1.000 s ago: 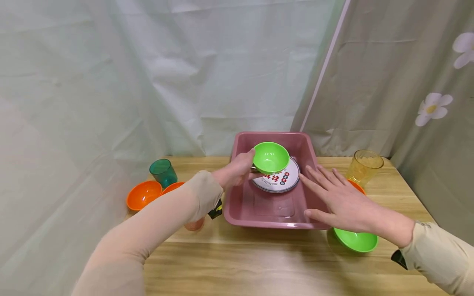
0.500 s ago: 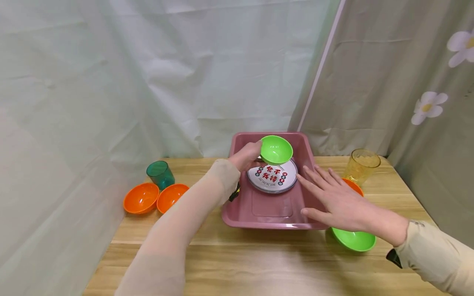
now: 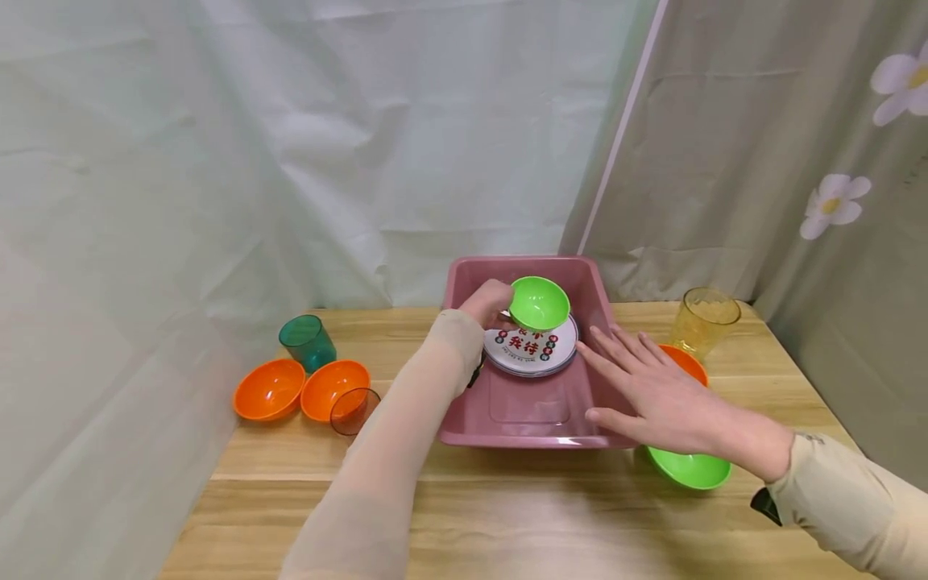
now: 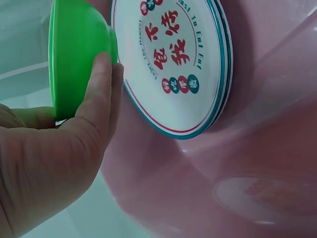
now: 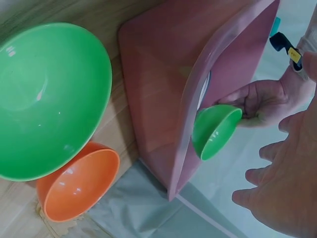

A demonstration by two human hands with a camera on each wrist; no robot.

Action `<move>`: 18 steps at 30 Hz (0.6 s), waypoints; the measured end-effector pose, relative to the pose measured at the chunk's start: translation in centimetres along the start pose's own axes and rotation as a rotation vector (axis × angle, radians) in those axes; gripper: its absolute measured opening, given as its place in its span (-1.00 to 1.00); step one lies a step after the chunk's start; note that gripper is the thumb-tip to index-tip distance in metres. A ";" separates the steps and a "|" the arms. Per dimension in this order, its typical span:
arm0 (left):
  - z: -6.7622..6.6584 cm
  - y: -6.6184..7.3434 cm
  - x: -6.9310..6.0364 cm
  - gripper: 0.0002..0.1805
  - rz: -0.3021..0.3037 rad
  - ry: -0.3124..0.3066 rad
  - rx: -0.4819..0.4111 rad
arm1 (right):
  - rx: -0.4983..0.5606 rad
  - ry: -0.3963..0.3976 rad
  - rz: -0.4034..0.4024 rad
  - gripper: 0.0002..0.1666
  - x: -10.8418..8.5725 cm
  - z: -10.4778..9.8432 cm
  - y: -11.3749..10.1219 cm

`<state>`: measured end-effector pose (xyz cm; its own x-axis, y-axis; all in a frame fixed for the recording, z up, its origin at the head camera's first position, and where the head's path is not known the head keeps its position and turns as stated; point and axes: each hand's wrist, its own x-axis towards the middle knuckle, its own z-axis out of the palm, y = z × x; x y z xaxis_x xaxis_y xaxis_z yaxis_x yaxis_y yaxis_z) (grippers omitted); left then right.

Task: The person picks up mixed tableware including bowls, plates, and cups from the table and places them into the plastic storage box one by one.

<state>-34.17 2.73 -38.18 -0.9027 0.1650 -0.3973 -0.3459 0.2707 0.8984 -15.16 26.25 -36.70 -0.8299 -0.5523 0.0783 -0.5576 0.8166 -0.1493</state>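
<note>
A small green bowl [image 3: 540, 304] is held by its left side in my left hand [image 3: 489, 304]. The left wrist view shows the thumb at the rim and fingers under the bowl's [image 4: 79, 59] base. Just below it, a stack of white plates [image 3: 532, 358] with red lettering and a teal edge lies inside the pink tub [image 3: 529, 441]. Whether the bowl touches the plates I cannot tell. With fingers spread and straight, my right hand [image 3: 656, 396] is at the tub's right wall; contact is unclear.
Two orange bowls [image 3: 270, 391], a teal cup [image 3: 308, 345] and a pinkish clear cup [image 3: 354, 412] stand left of the tub. On the right are a yellow cup [image 3: 703, 324], a partly covered orange bowl [image 3: 685, 362] and a larger green bowl [image 3: 692, 469]. Curtains [image 3: 435, 161] hang behind.
My left hand has carried the small green bowl slightly right over the plates, up and then down a little. The left forearm swung right, uncovering the orange bowls. My right hand has barely moved.
</note>
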 end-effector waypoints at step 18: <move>0.6 -2.9 6.2 -0.66 -0.166 0.059 0.234 | 0.005 -0.006 0.004 0.04 -0.3 0.4 0.2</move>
<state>-38.61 3.55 -43.38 -0.8544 0.0469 -0.5175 -0.4279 0.5017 0.7518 -14.99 26.52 -37.13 -0.8318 -0.5504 0.0715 -0.5544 0.8178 -0.1541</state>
